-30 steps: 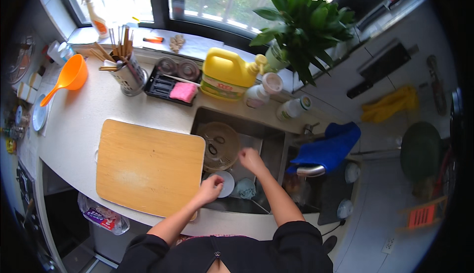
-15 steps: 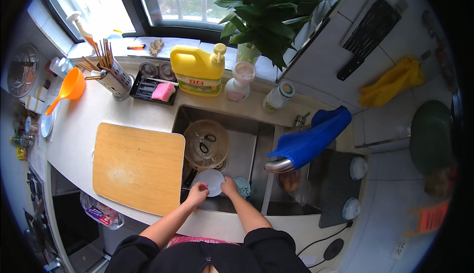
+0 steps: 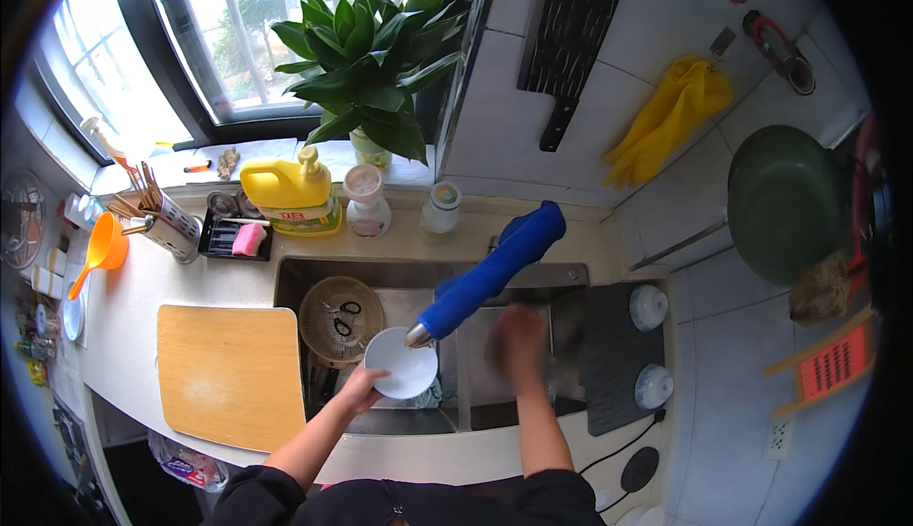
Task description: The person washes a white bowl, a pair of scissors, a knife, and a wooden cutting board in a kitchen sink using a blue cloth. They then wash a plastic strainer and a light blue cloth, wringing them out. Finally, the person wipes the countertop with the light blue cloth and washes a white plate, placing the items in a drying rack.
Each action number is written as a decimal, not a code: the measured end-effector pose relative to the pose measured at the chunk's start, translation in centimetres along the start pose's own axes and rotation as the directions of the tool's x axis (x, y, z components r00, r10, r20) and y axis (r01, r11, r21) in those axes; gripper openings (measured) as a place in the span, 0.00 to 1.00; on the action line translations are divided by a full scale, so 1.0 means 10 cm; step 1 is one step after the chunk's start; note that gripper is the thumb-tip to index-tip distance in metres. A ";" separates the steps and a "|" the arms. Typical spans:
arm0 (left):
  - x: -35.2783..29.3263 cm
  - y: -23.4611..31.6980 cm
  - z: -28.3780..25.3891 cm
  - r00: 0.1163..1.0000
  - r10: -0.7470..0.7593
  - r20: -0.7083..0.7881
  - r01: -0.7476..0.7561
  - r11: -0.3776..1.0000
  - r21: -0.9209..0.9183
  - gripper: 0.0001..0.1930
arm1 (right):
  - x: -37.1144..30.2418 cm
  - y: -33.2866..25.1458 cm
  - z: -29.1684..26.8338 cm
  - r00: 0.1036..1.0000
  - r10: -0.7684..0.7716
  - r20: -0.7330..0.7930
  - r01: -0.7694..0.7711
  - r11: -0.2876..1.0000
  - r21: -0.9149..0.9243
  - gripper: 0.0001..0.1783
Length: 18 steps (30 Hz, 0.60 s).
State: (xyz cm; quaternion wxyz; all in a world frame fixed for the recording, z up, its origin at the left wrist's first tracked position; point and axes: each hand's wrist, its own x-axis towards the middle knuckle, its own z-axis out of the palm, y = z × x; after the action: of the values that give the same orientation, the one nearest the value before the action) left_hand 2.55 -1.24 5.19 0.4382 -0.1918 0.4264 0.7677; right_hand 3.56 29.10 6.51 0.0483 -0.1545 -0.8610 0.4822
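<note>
My left hand [image 3: 359, 388] grips a small white bowl [image 3: 401, 364] by its rim, thumb over the inner side. The bowl is held above the left basin, under the metal spout [image 3: 418, 336] of a faucet wrapped in blue cloth [image 3: 499, 269]. My right hand [image 3: 521, 340] is over the right basin [image 3: 475, 374], smeared by motion; its fingers cannot be made out. Left of the bowl, a tan strainer basket [image 3: 319, 321] with black-handled scissors [image 3: 344, 321] in it sits in the left basin. A pale green cloth [image 3: 428, 397] shows partly behind the bowl.
A wooden cutting board [image 3: 228, 374] lies left of the sink. Along the back stand a yellow jug [image 3: 295, 198], a white dispenser [image 3: 366, 207] and a lidded jar [image 3: 441, 210]. Two glass bowls [image 3: 649, 307] rest on a dark mat [image 3: 609, 374] at right.
The faucet spout has swung left, from the right basin to over the bowl. My right hand has let go of the bowl and moved right. My view has shifted rightward.
</note>
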 end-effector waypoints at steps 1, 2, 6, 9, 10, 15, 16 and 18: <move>0.06 0.06 0.08 0.999 0.037 0.015 -0.037 0.999 -0.012 0.25 | 0.30 0.23 -0.09 0.986 0.040 -0.164 0.018 0.941 0.338 0.06; 0.14 0.09 0.13 0.998 0.023 0.060 -0.022 1.000 -0.011 0.24 | 0.59 0.45 -0.19 0.945 0.075 -0.320 0.132 0.804 0.580 0.09; 0.34 0.28 0.34 0.984 0.022 0.175 -0.030 0.999 0.038 0.32 | 1.43 0.79 -0.24 0.964 -0.134 -0.230 0.141 0.990 0.016 0.17; 0.29 0.36 0.41 0.995 0.030 0.090 -0.025 0.998 -0.055 0.32 | 1.81 0.78 -0.14 0.672 -0.722 -0.161 0.678 0.689 -0.256 0.08; 0.26 0.37 0.39 0.998 0.027 0.056 -0.026 0.999 -0.018 0.34 | 1.82 0.71 -0.02 0.711 -0.678 -0.186 0.649 0.734 -0.199 0.06; 0.40 0.31 0.28 0.994 0.018 0.108 -0.012 0.999 -0.052 0.33 | 2.10 1.31 -0.11 0.775 -0.633 0.002 0.614 0.752 -0.240 0.07; 0.39 0.32 0.36 0.995 0.013 0.099 -0.008 0.999 -0.050 0.33 | 2.11 1.46 -0.24 0.828 -0.557 0.071 0.561 0.822 -0.099 0.11; 0.36 0.33 0.39 0.996 0.013 0.090 -0.007 0.998 -0.066 0.33 | 2.06 1.49 -0.23 0.915 -0.396 0.072 0.395 0.918 0.031 0.14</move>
State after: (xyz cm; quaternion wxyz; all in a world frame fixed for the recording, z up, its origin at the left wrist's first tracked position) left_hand -1.89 2.99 6.62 0.4465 -0.1692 0.3816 0.7915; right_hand -12.18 44.65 -6.23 0.1129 0.0418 -0.8719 0.4747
